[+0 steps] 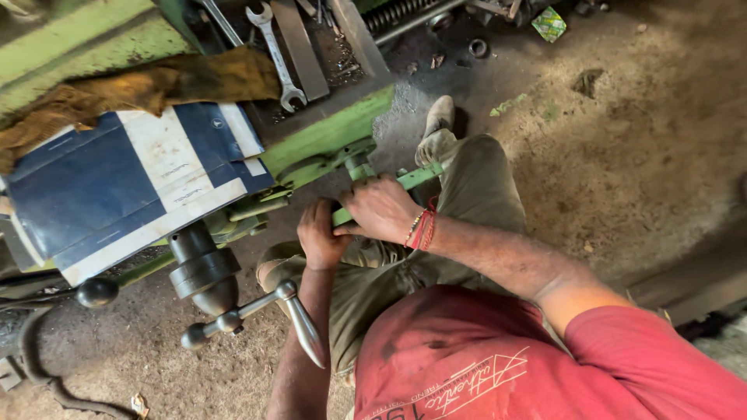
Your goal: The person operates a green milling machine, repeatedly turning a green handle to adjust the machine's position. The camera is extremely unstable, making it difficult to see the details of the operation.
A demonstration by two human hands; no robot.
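My left hand [320, 236] and my right hand [380, 208] both grip a long green lever [412, 178] that sticks out from the front of a green machine [331, 132]. The left hand holds it closer to the machine, the right hand lies over it just beside. A red and beaded band sits on my right wrist. The lever's middle is hidden under my hands.
A metal crank with handles [257, 307] juts out below the machine. A blue and white folded sheet [132, 183] and a brown rag [148, 89] lie on top. An open-end spanner [278, 58] lies further back. My legs and shoe [438, 124] stand on the dirt floor.
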